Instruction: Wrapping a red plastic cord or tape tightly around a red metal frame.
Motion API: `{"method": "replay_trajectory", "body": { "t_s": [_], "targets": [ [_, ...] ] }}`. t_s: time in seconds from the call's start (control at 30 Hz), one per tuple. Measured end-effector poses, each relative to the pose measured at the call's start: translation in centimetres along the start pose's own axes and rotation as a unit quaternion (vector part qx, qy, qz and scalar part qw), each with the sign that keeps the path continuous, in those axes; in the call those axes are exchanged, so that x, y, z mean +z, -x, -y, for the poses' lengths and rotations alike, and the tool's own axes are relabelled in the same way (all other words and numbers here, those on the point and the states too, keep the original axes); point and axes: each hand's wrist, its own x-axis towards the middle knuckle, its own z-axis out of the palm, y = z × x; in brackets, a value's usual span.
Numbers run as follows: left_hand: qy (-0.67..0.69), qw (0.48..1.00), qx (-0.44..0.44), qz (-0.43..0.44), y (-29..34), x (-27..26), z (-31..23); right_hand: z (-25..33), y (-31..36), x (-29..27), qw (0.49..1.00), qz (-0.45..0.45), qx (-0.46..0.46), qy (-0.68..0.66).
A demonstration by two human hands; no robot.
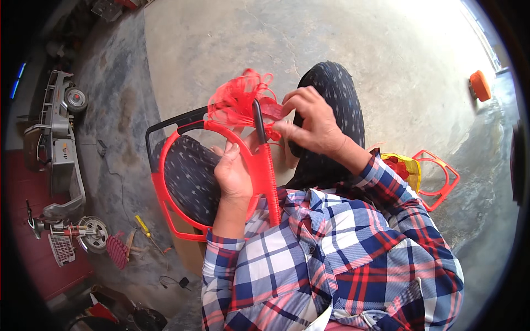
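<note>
The left hand's (234, 174) fingers are closed round the ring of a red-and-black frame (258, 168), thumb on the near side and the other fingers partly hidden behind. The right hand's (316, 122) fingers are bent, thumb and forefinger slightly apart at the edge of a looped bundle of red strips (234, 102); whether they pinch a strip, one cannot tell. The bundle sits at the frame's black upper end, by the corner nearer the right hand. The frame is held above the left leg, its ring showing the dark patterned trousers (189, 171) beneath. Beyond the right forearm, a yellow container (413, 172) with red material inside stands beside a second red frame (454, 176). On the concrete floor (386, 44) at the left lies a yellow-handled tool (143, 227).
</note>
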Motion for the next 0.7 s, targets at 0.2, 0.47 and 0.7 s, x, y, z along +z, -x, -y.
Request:
{"method": "replay_trajectory", "body": {
  "t_s": [0.2, 0.47, 0.7],
  "targets": [
    [-0.018, 0.999, -0.043, 0.011, -0.5, -0.2, 0.5, -0.3, 1.0, 1.2, 0.975, 0.130, 0.128, -0.125],
    [-0.109, 0.978, -0.167, -0.063, -0.5, -1.0, 0.0, 2.6, 2.9, -9.2, 0.723, 0.034, 0.242, -0.646],
    [-0.105, 0.975, -0.192, -0.049, -0.5, -1.1, -0.2, -0.5, 2.6, -13.1, 0.768, -0.209, 0.180, -0.578]
  ]
}}
